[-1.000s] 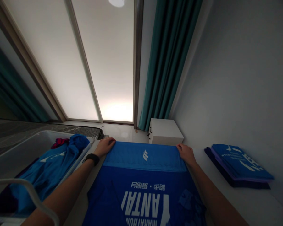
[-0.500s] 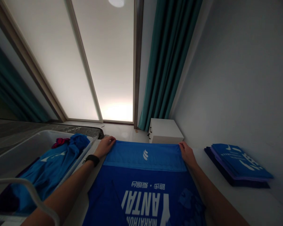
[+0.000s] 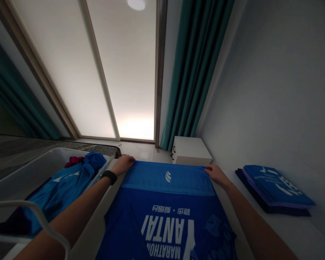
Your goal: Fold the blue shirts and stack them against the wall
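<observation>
A blue T-shirt (image 3: 165, 213) with white print lies spread flat on the white table (image 3: 292, 231) in front of me. My left hand (image 3: 124, 164), with a black watch on the wrist, pinches the shirt's far left corner. At the far right corner my right hand (image 3: 216, 173) grips the same edge. Both arms are stretched forward along the shirt's sides.
A grey bin (image 3: 24, 173) at the left holds crumpled blue and red clothes (image 3: 67, 180). A stack of folded blue shirts (image 3: 276, 189) lies on the table at the right by the wall. A white cabinet (image 3: 191, 155), teal curtain (image 3: 195, 72) and a window stand beyond.
Both hands have slid slightly further away along with the shirt's far edge, pulling it flat. The view has shifted a little.
</observation>
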Demonstrator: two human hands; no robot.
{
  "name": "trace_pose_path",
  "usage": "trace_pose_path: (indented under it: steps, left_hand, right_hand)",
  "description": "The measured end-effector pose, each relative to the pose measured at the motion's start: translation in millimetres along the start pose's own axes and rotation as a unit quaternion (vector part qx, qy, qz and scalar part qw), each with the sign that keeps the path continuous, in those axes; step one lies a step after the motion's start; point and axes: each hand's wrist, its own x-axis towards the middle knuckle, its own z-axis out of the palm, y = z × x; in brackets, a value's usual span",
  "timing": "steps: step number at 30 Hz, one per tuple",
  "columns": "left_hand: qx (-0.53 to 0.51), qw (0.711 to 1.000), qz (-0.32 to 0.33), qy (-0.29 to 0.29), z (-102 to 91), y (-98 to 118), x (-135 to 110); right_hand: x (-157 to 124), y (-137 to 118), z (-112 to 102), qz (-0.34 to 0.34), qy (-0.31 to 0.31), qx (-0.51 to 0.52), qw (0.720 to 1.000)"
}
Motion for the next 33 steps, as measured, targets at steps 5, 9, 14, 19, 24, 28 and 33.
trace_pose_path:
  steps: [5,9,14,19,24,28,33]
  left_hand:
    - [0.012,0.999,-0.018,0.025,-5.4,6.4,-10.3]
    - [-0.003,0.998,-0.041,0.046,-14.1,12.5,-20.6]
    - [-0.038,0.996,-0.055,0.063,-29.3,24.9,-36.3]
    - [-0.081,0.992,-0.045,0.082,-49.2,36.6,-56.8]
    - [-0.131,0.985,-0.040,0.110,-70.7,48.2,-82.9]
    - [-0.135,0.984,-0.031,0.110,-86.7,60.2,-106.4]
    - [-0.148,0.982,-0.027,0.111,-94.8,70.1,-139.2]
  right_hand:
    - [-10.5,-7.7,-10.0,0.012,0.019,0.000,1.000]
    - [-24.1,-20.6,-18.8,0.025,0.023,0.023,0.999]
    - [-47.0,-37.0,-26.5,0.057,0.026,0.058,0.996]
    - [-72.5,-45.7,-36.0,0.059,0.048,0.117,0.990]
    - [-100.0,-56.8,-52.9,0.035,0.066,0.151,0.986]
    - [-122.5,-68.0,-64.5,0.025,0.041,0.154,0.987]
    - [-151.5,-70.7,-65.9,0.037,0.040,0.168,0.984]
